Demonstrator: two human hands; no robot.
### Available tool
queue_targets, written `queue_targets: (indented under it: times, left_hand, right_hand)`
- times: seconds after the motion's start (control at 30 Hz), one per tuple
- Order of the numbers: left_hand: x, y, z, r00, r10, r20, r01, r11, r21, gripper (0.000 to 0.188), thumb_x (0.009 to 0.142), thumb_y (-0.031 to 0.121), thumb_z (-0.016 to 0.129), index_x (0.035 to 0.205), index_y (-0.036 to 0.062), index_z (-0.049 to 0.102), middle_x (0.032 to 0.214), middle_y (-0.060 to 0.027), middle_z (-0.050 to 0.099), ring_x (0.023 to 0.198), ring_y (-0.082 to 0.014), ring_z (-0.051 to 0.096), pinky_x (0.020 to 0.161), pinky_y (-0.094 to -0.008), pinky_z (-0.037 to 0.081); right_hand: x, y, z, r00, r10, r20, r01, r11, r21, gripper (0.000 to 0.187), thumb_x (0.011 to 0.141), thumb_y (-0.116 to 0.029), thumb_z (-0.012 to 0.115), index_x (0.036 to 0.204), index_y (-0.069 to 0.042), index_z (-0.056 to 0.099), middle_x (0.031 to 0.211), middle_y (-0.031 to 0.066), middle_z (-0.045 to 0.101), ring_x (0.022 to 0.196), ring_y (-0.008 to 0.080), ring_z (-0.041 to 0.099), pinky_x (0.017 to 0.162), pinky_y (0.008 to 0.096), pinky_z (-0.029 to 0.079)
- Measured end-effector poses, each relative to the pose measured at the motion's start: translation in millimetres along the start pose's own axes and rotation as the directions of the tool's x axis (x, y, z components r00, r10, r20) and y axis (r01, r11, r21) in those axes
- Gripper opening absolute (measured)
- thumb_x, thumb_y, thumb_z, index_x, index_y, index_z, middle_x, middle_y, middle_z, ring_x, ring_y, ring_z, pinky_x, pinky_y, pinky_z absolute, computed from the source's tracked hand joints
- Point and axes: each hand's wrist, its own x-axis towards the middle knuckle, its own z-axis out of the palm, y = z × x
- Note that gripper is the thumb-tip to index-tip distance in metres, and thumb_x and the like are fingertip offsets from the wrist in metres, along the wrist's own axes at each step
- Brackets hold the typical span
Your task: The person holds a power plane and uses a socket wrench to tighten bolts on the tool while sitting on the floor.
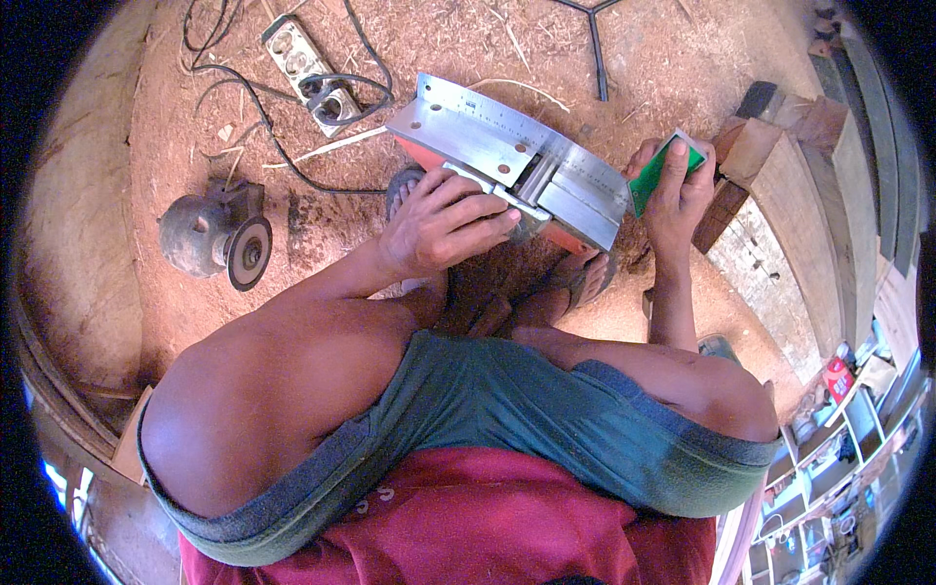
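Observation:
An electric hand planer [468, 132] lies upside down between my feet, its silver metal sole facing up and parts of a red body showing below. A strip with ruler marks runs along its far edge, and the blade slot is open near the middle. My left hand [448, 219] is closed on the near side of the planer, fingers curled over a pale metal part by the slot. To the right of the planer, my right hand [678, 190] grips a flat green rectangular piece [650, 178] with a pale edge, thumb across it.
A bench grinder [200, 234] with a dark disc sits on the sawdust-covered ground to the left. Beyond it lies a power strip [297, 63] with black cords. Thick wooden boards [780, 185] are stacked at the right. Shelves with small items [829, 458] stand at the lower right.

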Motion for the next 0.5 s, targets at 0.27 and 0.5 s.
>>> queue_targets:
  times: [0.27, 0.5]
  left_hand:
    - [1.6, -0.3, -6.2, 0.999, 0.012, 0.050, -0.012, 1.000, -0.003, 0.046, 0.084, 0.018, 0.080, 0.130, 0.0136, 0.076, 0.122, -0.0013, 0.069, 0.105, -0.0234, 0.065, 0.091, -0.0460, 0.051]
    - [3.5, 0.8, -1.3, 1.000, -0.010, 0.002, 0.010, 0.999, -0.035, 0.040, 0.085, 0.019, 0.082, 0.124, 0.0126, 0.077, 0.115, -0.0015, 0.070, 0.101, -0.0229, 0.066, 0.088, -0.0440, 0.051]
  right_hand:
    - [0.2, 2.3, -0.7, 1.000, 0.001, 0.003, 0.000, 1.000, -0.021, 0.024, 0.117, -0.029, 0.050, 0.113, -0.006, 0.047, 0.082, 0.0121, 0.067, 0.068, 0.0182, 0.066, 0.062, 0.0333, 0.057]
    - [1.0, 2.6, -1.1, 1.000, 0.004, -0.017, -0.005, 0.999, -0.036, 0.024, 0.117, -0.028, 0.050, 0.112, -0.005, 0.048, 0.082, 0.0120, 0.067, 0.068, 0.0182, 0.066, 0.062, 0.0334, 0.057]
